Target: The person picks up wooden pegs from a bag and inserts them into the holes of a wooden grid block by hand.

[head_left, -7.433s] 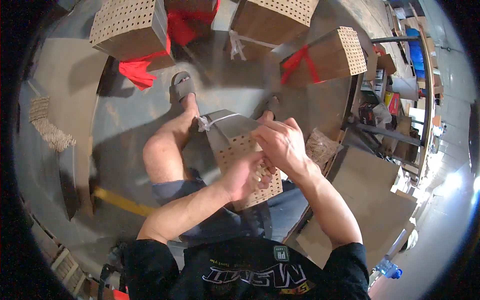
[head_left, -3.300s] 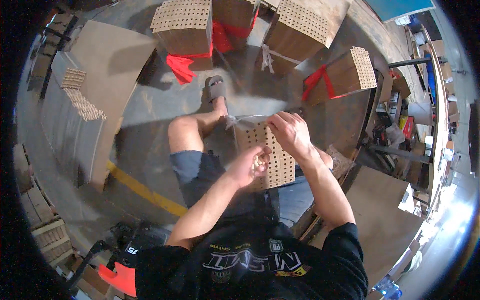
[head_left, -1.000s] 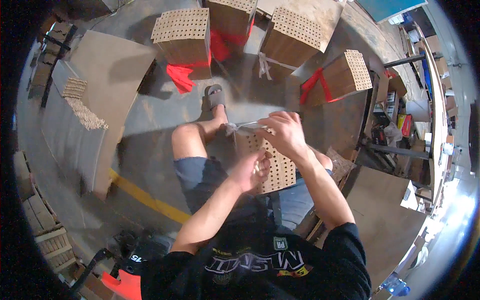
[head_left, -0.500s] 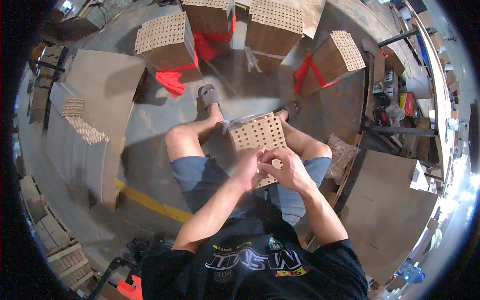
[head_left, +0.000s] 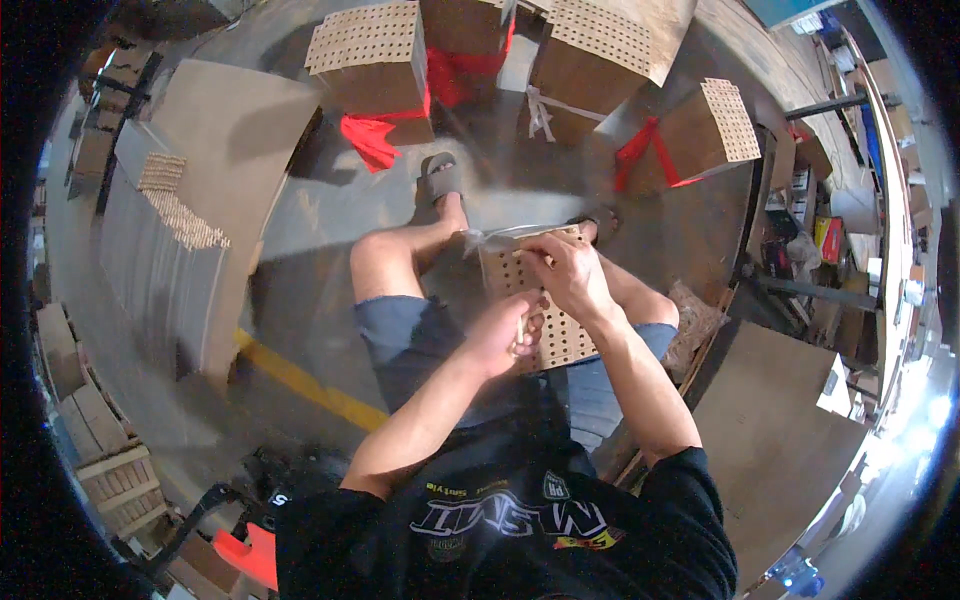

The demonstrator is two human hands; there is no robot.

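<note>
Several pale pegs [head_left: 520, 328] sit in the loosely curled left hand [head_left: 503, 335]; they look light, stiff and smooth, likely best pinched mid-length. The right hand [head_left: 566, 272] has fingertips drawn together over the far end of the block [head_left: 572, 346]; whether they grip a peg, I cannot tell. That block, between the legs [head_left: 385, 270], looks woody, rigid and heavier, best steadied by its flat sides; round holes dot its face.
</note>
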